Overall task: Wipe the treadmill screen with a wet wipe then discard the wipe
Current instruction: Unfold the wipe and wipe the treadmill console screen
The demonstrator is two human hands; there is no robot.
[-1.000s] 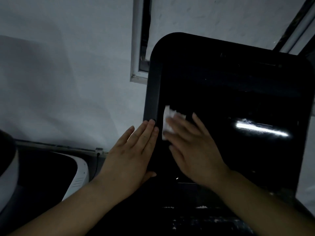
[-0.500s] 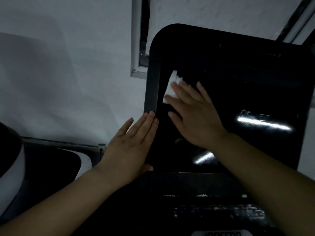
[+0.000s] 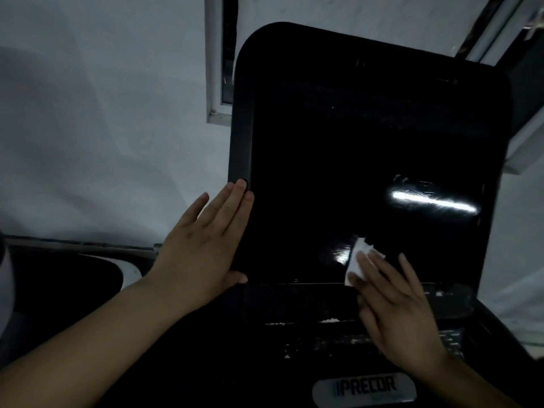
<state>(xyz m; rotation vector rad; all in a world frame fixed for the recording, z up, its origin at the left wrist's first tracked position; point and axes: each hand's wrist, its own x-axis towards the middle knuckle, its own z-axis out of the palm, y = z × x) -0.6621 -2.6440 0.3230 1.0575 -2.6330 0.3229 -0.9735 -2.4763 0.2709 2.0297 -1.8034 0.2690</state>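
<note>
The treadmill screen (image 3: 338, 160) is a large black glossy panel filling the middle of the view, with a bright light streak reflected at its right. My right hand (image 3: 394, 310) lies flat at the screen's lower edge, fingers pressing a small white wet wipe (image 3: 357, 260) against the glass; most of the wipe is hidden under the fingers. My left hand (image 3: 203, 248) rests flat with fingers together against the screen's left bezel, thumb tucked under the lower left corner.
Below the screen is the dark console (image 3: 338, 343) with rows of buttons, white specks and a grey logo badge (image 3: 365, 388). A white wall (image 3: 103, 128) and a window frame (image 3: 216, 60) lie behind. A black-and-white machine part (image 3: 88, 275) sits at lower left.
My right hand has slid the wipe from the upper left of the screen down and right to its lower edge. My left hand has stayed on the left bezel.
</note>
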